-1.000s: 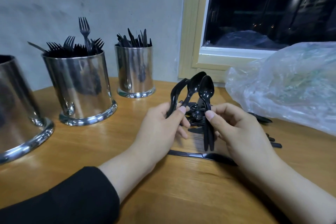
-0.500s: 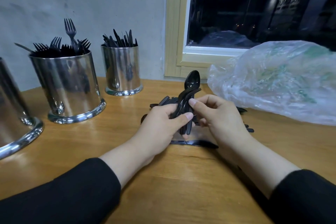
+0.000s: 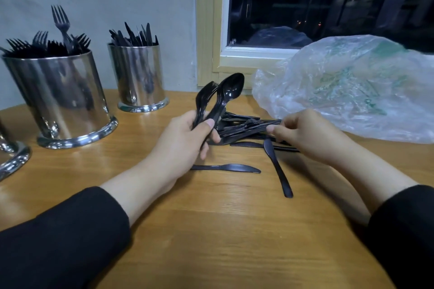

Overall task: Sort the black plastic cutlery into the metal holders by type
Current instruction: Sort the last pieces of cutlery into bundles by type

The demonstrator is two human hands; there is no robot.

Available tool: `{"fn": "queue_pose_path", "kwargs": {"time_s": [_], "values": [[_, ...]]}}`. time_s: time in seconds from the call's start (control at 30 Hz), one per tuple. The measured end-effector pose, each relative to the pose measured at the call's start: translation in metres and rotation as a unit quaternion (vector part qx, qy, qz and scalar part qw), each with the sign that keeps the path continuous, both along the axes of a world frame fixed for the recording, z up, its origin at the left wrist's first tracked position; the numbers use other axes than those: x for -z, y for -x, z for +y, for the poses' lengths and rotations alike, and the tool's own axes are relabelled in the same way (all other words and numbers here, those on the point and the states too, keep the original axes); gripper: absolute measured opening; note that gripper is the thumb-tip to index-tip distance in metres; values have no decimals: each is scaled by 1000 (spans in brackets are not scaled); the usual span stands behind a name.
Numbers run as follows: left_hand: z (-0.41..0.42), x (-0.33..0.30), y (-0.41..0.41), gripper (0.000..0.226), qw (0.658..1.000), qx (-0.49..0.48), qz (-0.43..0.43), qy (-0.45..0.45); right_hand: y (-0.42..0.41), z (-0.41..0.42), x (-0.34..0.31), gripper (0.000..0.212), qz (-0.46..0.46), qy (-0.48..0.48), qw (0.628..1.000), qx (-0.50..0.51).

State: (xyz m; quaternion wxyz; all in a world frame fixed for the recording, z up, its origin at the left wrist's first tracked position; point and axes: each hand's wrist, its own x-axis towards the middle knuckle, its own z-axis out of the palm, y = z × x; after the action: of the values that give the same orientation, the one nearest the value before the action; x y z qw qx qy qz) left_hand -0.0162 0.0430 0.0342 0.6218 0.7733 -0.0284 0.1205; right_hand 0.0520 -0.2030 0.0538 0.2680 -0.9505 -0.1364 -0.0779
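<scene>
Cutlery pile (image 3: 246, 126): handles lengthwise toward right hand (image 3: 307, 134), fingers pinching their ends. Left hand (image 3: 185, 143), pile's left, clasps upright spoons (image 3: 225, 96).

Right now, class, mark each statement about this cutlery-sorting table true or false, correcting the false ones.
1. The left hand grips black plastic spoons. True.
2. The shiny metal holder of forks lies tipped over. False: it stands upright.
3. The right hand reaches into the loose black cutlery pile. True.
4. The crumpled clear plastic bag sits left of the holders. False: it lies to their right.
5. A black plastic knife lies flat on the wooden table. True.
</scene>
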Motion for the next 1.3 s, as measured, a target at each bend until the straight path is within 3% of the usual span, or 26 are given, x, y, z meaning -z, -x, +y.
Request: {"fn": "queue_pose_path", "kwargs": {"time_s": [0.23, 0.43, 0.6, 0.67, 0.77, 0.93, 1.13, 1.3], "values": [[-2, 2, 0, 20, 1000, -11, 5, -12, 14, 4, -5, 49, 110, 149, 983, -6], [-2, 6, -4, 18, 1000, -21, -10, -19, 16, 12, -5, 28, 140, 117, 983, -4], [-1, 6, -1, 25, 1000, -13, -6, 17, 17, 15, -2, 23, 141, 93, 986, -8], [-1, 5, 1, 24, 999, -3, 2, 51, 17, 15, 0, 23, 123, 47, 991, -23], [-3, 4, 3, 22, 997, 4, 9, 82, 19, 16, -1, 25, 68, -133, 988, -47], [-6, 4, 4, 22, 997, 11, 6, 74, 22, 24, 0, 21, 73, -402, 909, -85], [-11, 5, 6, 22, 995, 16, 30, 90, 30, 45, 8, 15, 96, -497, 852, -135], [-10, 2, 9, 19, 992, 18, 34, 123, 34, 49, 9, 14, 109, -511, 841, -139]]}}
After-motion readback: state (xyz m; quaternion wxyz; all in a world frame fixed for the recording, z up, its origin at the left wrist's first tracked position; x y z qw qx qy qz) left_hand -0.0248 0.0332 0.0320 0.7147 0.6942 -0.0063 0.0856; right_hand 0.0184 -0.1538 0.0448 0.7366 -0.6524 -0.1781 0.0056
